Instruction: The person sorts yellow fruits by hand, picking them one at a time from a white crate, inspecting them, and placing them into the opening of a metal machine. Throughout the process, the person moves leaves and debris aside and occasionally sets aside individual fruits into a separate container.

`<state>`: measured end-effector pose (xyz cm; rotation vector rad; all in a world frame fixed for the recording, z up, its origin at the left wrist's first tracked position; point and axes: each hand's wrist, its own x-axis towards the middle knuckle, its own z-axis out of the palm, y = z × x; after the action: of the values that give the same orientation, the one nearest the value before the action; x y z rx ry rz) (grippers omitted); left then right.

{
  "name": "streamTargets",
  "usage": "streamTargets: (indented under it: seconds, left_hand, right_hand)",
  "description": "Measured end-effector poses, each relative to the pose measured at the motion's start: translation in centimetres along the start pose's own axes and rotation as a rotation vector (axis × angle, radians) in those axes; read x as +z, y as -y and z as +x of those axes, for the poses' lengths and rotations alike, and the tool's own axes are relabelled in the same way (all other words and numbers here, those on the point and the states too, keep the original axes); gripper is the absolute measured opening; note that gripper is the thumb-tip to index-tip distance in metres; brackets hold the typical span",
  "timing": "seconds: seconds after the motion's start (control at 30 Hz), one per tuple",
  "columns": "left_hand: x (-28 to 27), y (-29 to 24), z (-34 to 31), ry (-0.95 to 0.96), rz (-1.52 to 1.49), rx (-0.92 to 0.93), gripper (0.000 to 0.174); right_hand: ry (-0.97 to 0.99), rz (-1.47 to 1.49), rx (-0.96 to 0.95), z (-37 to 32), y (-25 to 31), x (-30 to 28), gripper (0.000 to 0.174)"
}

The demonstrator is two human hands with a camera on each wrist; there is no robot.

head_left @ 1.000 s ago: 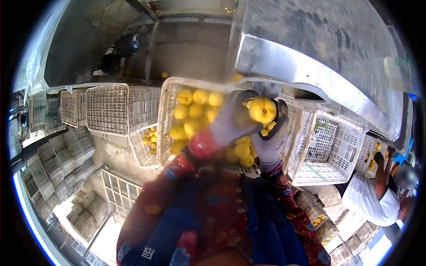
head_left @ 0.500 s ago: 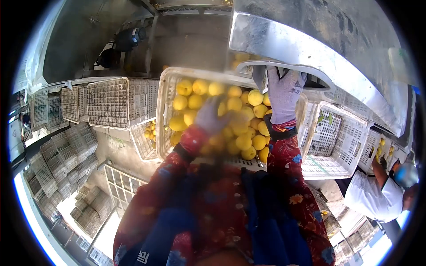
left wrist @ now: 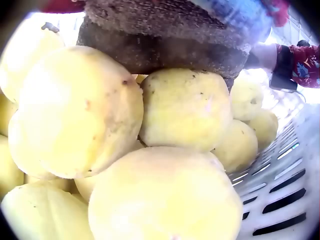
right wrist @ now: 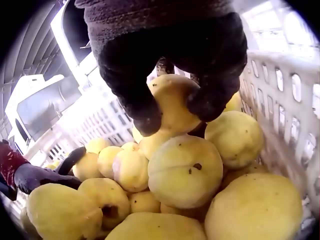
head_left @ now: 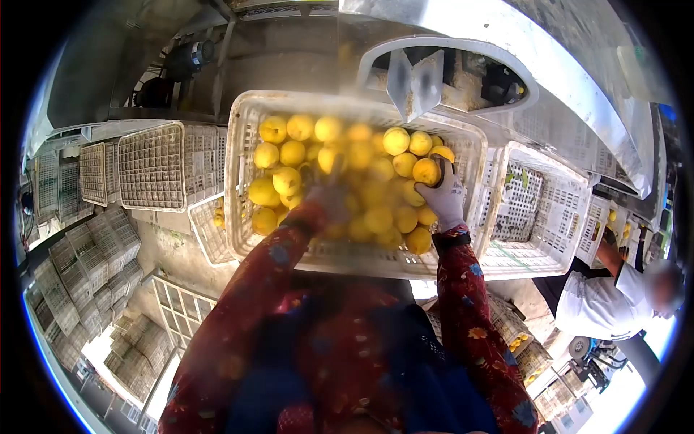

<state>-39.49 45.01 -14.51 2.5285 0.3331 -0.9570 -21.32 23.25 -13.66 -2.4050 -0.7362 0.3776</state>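
Round yellow fruits fill a white plastic crate. In the head view my gloved right hand is at the crate's right part. The right wrist view shows its dark-coated fingers gripping one yellow fruit from above, over other fruits. My left hand, gloved and blurred, lies over fruits left of the crate's middle. In the right wrist view the left hand has its fingers spread at the fruits. The left wrist view has the glove just above a fruit; its fingertips are hidden.
A metal machine with an oval opening and metal flaps stands beyond the crate. Another white crate is at the right, stacked crates at the left. A person in a white shirt is at the far right.
My right hand has come back from the machine's opening to the crate and grips a fruit there. My left hand stays over the fruits. The head view has shifted, showing the opening's inside.
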Motion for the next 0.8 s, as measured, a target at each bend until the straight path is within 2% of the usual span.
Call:
streamTargets:
  seconds: [0.1, 0.17, 0.2, 0.23, 0.27, 0.3, 0.37, 0.4, 0.57, 0.63, 0.73, 0.8]
  left_hand:
    - [0.5, 0.0, 0.6, 0.001, 0.077, 0.023, 0.091]
    - [2.0, 0.5, 0.6, -0.310, 0.180, 0.098, 0.091]
    - [3.1, 0.7, 0.4, -0.608, 0.268, 0.159, 0.091]
    - [2.7, 0.6, 0.3, -0.607, 0.267, 0.152, 0.091]
    - [2.3, 0.6, 0.1, -0.606, 0.266, 0.146, 0.091]
    - [0.0, -0.2, -0.6, -0.311, 0.170, 0.070, 0.090]
    - [-1.4, -0.7, -0.7, -0.015, 0.076, 0.006, 0.089]
    - [-1.4, -0.6, -0.9, -0.008, 0.083, 0.019, 0.089]
    - [-2.1, -1.0, -1.4, 0.023, 0.078, -0.006, 0.090]
    - [-1.7, -0.9, -1.4, 0.018, 0.057, -0.016, 0.090]
    - [-1.5, -0.7, -1.4, -0.022, -0.012, -0.004, 0.089]
    - [-1.7, -0.8, -1.6, -0.017, -0.040, 0.003, 0.089]
  right_hand:
    - [0.131, 0.991, 0.462, -1.0, 4.1, -3.3, 0.058]
    - [0.009, 1.179, 0.413, -1.8, 7.9, -4.9, 0.053]
    - [-0.059, 1.171, 0.392, -2.1, 9.2, -5.0, 0.053]
    - [-0.125, 1.164, 0.372, -2.4, 10.1, -5.0, 0.052]
    - [-0.033, 1.296, 0.310, -2.5, 9.8, -5.4, 0.066]
    - [-0.015, 1.323, 0.211, -2.4, 10.1, -5.3, 0.070]
    - [0.012, 1.399, 0.054, -2.0, 11.5, -5.0, 0.080]
    - [0.021, 1.450, -0.001, -1.9, 12.4, -4.9, 0.086]
    - [-0.101, 1.320, -0.017, 0.8, 15.4, -4.7, 0.082]
    - [-0.216, 1.125, -0.036, 2.2, 15.8, -4.4, 0.075]
    - [-0.519, 0.522, -0.173, 5.7, 15.2, -2.9, 0.061]
    - [-0.592, 0.437, -0.144, 7.1, 15.7, -2.4, 0.065]
